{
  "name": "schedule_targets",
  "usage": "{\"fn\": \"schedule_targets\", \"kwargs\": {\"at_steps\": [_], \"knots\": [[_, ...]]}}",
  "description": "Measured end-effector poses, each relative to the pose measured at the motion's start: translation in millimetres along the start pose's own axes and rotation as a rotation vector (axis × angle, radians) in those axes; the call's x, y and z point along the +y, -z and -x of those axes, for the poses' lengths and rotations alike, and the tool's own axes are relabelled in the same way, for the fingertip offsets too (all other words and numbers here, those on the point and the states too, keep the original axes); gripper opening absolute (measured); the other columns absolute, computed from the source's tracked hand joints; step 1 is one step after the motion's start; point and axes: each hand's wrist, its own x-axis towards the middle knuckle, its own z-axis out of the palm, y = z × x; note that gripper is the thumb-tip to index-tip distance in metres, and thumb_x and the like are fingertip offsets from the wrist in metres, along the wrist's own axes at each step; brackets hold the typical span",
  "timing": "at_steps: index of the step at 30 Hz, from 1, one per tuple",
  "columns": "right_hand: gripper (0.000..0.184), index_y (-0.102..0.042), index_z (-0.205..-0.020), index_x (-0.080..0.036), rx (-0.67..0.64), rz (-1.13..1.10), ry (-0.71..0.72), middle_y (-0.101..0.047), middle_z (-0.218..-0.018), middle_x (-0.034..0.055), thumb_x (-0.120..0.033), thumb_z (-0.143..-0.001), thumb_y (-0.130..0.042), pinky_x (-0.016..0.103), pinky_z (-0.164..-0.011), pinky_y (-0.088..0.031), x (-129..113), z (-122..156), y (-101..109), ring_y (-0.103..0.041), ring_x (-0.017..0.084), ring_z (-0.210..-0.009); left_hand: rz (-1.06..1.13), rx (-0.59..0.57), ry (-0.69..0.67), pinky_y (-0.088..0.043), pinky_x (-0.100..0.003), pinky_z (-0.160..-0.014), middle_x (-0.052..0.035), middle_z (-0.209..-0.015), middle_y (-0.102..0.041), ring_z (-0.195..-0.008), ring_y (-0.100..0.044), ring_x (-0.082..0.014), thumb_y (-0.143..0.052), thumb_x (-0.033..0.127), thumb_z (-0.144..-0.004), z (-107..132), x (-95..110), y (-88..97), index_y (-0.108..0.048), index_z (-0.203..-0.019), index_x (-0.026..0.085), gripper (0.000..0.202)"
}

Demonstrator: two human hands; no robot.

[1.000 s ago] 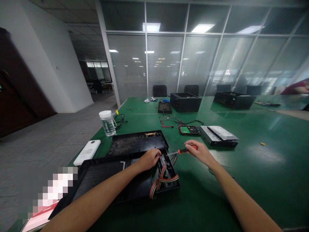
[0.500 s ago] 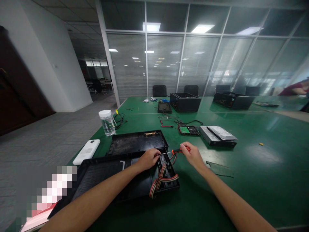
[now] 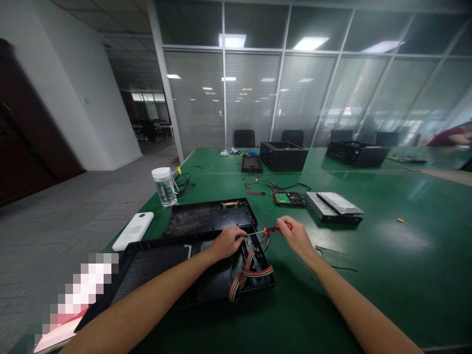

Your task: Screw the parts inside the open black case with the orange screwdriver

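Observation:
My right hand (image 3: 292, 231) is closed around the red-and-black handle of a screwdriver (image 3: 272, 229), held nearly level. Its thin metal shaft points left, and the tip ends at the fingers of my left hand (image 3: 231, 242). Those fingers are pinched together over the far right part of a black plastic casing (image 3: 210, 282); what they hold is hidden. A striped ribbon cable (image 3: 254, 272) loops out over the casing's right end. Just behind lies a second black panel (image 3: 212, 216) with a brass-coloured piece on it.
A bottle (image 3: 164, 188) and a white device (image 3: 133, 231) are at left. Beyond my right hand lie a green circuit board (image 3: 283, 198) and a silver drive (image 3: 334, 209). Two black computer cases (image 3: 283, 156) stand farther back. Cables litter the green table (image 3: 387, 285). Someone's sleeve shows far right.
Almost nothing differs. The screwdriver's handle has turned slightly in my right hand, and the whole view has shifted a touch. My left hand keeps its pinch in the same place.

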Motion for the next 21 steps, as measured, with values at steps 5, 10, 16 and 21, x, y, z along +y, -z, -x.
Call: {"fn": "schedule_targets", "kwargs": {"at_steps": [5, 10, 16, 21], "knots": [[0.036, -0.054, -0.072, -0.018, -0.002, -0.027, -0.04, -0.05, -0.058, -0.0008, -0.047, -0.085, -0.038, 0.024, -0.054, -0.034, 1, 0, -1, -0.046, 0.013, -0.055, 0.016, 0.017, -0.001, -0.045, -0.026, -0.078, -0.0046, -0.088, -0.066, -0.082, -0.059, -0.0157, -0.051, 0.015, -0.081, 0, -1, -0.3, -0.066, -0.091, 0.015, 0.018], [0.036, -0.054, -0.071, -0.018, -0.01, -0.031, -0.042, -0.05, -0.057, -0.0008, -0.047, -0.085, -0.037, 0.024, -0.053, -0.034, 3, 0, -2, -0.047, 0.014, -0.054, 0.02, 0.022, 0.003, -0.045, -0.026, -0.078, -0.0044, -0.088, -0.066, -0.082, -0.06, -0.0156, -0.052, 0.015, -0.08, 0, -2, -1.0, -0.066, -0.089, 0.016, 0.017], [0.035, -0.057, -0.072, -0.02, -0.061, 0.183, 0.091, -0.058, -0.062, 0.0012, -0.044, -0.086, -0.037, 0.023, -0.056, -0.033, -21, -4, 5, -0.051, 0.014, -0.057, 0.017, 0.019, 0.002, -0.045, -0.027, -0.079, -0.0042, -0.089, -0.066, -0.083, -0.059, -0.0159, -0.051, 0.014, -0.08, 0, -2, -2.2, -0.066, -0.09, 0.016, 0.018], [0.032, -0.06, -0.078, -0.021, -0.1, 0.41, 0.3, -0.063, -0.065, 0.0011, -0.041, -0.088, -0.038, 0.023, -0.057, -0.031, -49, -13, 8, -0.055, 0.013, -0.058, 0.033, 0.024, -0.002, -0.044, -0.026, -0.078, -0.0046, -0.088, -0.067, -0.082, -0.059, -0.0158, -0.051, 0.015, -0.081, 0, -2, -1.3, -0.067, -0.089, 0.016, 0.019]]}}
